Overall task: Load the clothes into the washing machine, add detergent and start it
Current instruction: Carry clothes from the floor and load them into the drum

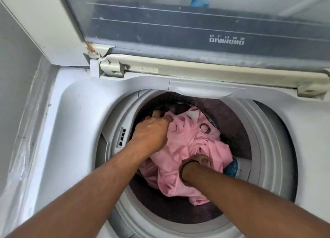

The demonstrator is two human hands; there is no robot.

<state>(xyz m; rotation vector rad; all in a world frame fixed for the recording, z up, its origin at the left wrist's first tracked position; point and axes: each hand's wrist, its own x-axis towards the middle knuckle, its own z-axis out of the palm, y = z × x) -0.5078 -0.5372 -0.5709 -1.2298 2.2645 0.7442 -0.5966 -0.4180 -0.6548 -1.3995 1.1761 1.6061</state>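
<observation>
White washing machine [75,112], raised lid [178,23]

left hand [151,130] knuckles up with fingers curled, right hand [201,160] plunged downward, mostly hidden

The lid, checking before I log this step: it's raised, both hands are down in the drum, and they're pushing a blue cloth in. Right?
Not quite: the cloth is pink, not blue. The head view shows the lid raised and the left hand and right hand down in the drum on it. Only a small blue item peeks out beside it.
</observation>
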